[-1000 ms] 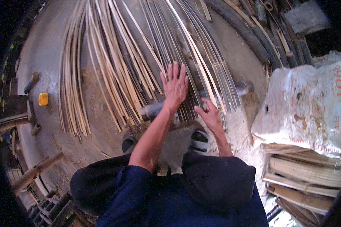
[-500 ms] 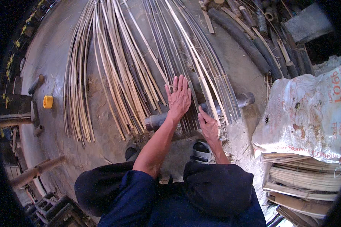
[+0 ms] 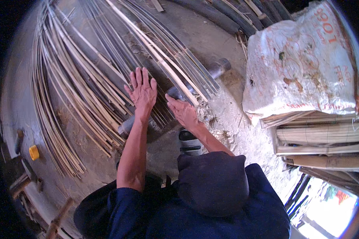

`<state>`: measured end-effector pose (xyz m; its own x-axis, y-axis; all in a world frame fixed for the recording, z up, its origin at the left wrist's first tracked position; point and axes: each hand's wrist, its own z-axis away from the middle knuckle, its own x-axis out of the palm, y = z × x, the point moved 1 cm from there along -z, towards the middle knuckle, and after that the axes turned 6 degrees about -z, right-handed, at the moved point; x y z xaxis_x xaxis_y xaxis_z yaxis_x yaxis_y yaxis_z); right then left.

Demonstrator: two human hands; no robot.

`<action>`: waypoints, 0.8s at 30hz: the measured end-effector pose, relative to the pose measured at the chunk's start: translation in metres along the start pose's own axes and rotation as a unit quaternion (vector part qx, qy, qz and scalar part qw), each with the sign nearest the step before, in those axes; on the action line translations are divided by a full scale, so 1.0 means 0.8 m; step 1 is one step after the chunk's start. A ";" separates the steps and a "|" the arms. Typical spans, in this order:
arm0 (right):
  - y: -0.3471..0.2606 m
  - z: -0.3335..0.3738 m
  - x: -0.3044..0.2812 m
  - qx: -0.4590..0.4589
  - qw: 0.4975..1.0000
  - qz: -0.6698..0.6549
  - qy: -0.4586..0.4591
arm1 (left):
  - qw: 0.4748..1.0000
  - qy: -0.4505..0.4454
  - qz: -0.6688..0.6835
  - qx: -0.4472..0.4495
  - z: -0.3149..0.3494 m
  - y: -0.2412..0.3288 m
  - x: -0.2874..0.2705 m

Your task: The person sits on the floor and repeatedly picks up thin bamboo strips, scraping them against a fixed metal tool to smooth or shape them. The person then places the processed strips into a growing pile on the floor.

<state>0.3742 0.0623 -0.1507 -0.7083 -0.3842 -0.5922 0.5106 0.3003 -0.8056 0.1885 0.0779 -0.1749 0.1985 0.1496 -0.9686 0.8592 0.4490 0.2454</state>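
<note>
A person's left hand (image 3: 141, 95), fingers slightly apart, lies flat over long, thin, dark split-bamboo strips (image 3: 117, 47) spread across a grey cylindrical pipe (image 3: 221, 68) on the floor. The right hand (image 3: 183, 113) is beside their near ends; whether its fingers grip any cannot be told. The work appears partway: these strips lie roughly side by side, while pale tan strips (image 3: 79, 95) at left fan out unevenly.

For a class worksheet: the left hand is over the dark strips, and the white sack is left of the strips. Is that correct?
Not quite: the white sack is to the right of the dark strips, as the head view shows. The left hand is over the dark strips, as you said.
</note>
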 end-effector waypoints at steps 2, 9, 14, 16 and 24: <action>0.001 0.007 -0.011 -0.013 0.999 -0.020 0.039 | 1.000 0.012 -0.019 0.018 0.001 0.000 0.002; 0.070 0.029 -0.115 0.073 0.969 0.049 0.229 | 0.997 0.031 -0.061 0.031 0.001 -0.009 0.017; 0.077 0.015 -0.131 0.058 0.975 0.113 0.182 | 0.998 0.023 -0.031 0.043 0.002 -0.003 0.006; 0.091 0.009 -0.131 0.013 0.976 0.154 0.151 | 0.999 0.029 -0.019 0.042 0.003 -0.001 0.002; 0.002 -0.015 -0.166 0.086 0.993 -0.070 0.032 | 0.995 0.077 -0.012 0.058 0.006 -0.003 -0.003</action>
<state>0.4634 0.1244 -0.0731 -0.8047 -0.3541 -0.4765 0.4772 0.0917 -0.8740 0.1880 0.0723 -0.1737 0.1101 0.2782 -0.9542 0.9132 0.3506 0.2076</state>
